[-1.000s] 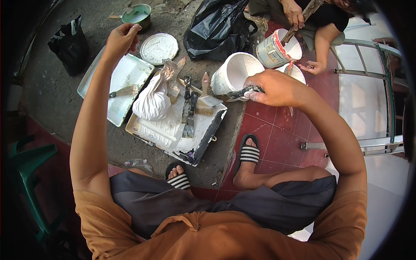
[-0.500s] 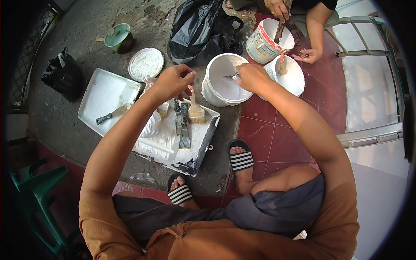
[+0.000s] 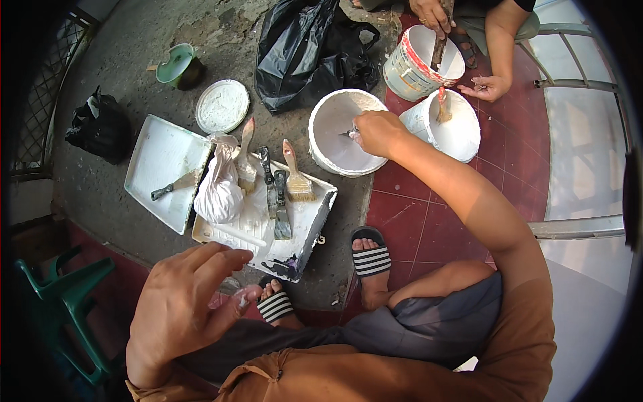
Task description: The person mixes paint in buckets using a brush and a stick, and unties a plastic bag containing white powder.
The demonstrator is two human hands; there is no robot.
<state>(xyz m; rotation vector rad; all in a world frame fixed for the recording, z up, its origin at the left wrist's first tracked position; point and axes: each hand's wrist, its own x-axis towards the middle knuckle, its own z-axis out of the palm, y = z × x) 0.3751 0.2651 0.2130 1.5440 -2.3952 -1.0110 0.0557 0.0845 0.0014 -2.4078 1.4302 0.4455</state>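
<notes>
Left hand (image 3: 191, 301), drawn back from the white bucket (image 3: 327, 130) toward the lap (image 3: 268, 345): fingers loosely parted, nothing held. Right hand (image 3: 380, 135): closed round a scraper (image 3: 348, 133), mostly hidden, at the bucket's mouth. Paint tray (image 3: 308, 220), nearer the body: two brushes (image 3: 299, 185) aboard.

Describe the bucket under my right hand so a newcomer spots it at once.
Find the big black plastic bag on the concrete at top centre. Just below it and to the right stands a wide white bucket, your right hand over its mouth. Its neighbours to the right are a red-rimmed bucket and one with a brush inside; this one has neither.
</notes>
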